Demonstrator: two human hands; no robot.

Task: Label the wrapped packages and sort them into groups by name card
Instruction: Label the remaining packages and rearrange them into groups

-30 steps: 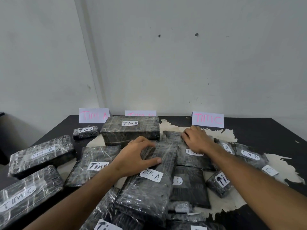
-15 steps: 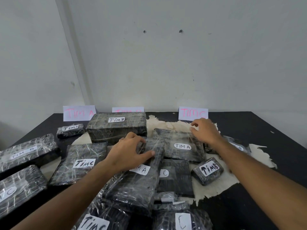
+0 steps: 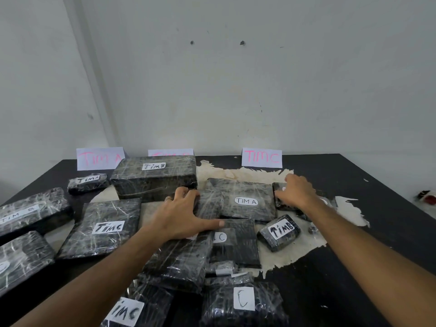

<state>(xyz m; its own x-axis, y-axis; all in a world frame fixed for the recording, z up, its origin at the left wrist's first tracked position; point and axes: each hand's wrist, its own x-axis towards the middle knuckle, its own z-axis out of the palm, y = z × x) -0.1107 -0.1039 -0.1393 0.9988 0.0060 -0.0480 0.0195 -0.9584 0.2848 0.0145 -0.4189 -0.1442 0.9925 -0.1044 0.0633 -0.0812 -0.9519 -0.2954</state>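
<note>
Black wrapped packages with white labels cover a black table (image 3: 354,256). Three name cards lean on the wall: TIM A card (image 3: 100,158), a half-hidden middle card (image 3: 171,152) and TIM C card (image 3: 262,157). My left hand (image 3: 184,215) lies on a long package (image 3: 179,260), fingers curled over its far end, thumb stretched right, covering its label. My right hand (image 3: 295,194) grips a small package (image 3: 280,199) beside the flat TIM A package (image 3: 245,200). A big TIM B box (image 3: 153,178) stands before the middle card.
Around lie a small TIM A package (image 3: 87,182), a flat TIM C package (image 3: 106,228), a TIM B package (image 3: 30,212) at left, a small TIM B package (image 3: 279,232) and C packages (image 3: 243,303) in front. A red-and-white object (image 3: 427,197) sits at the right edge.
My right hand left the flat TIM A package and moved right onto the small package. My left hand slid back along the long package and now covers its label.
</note>
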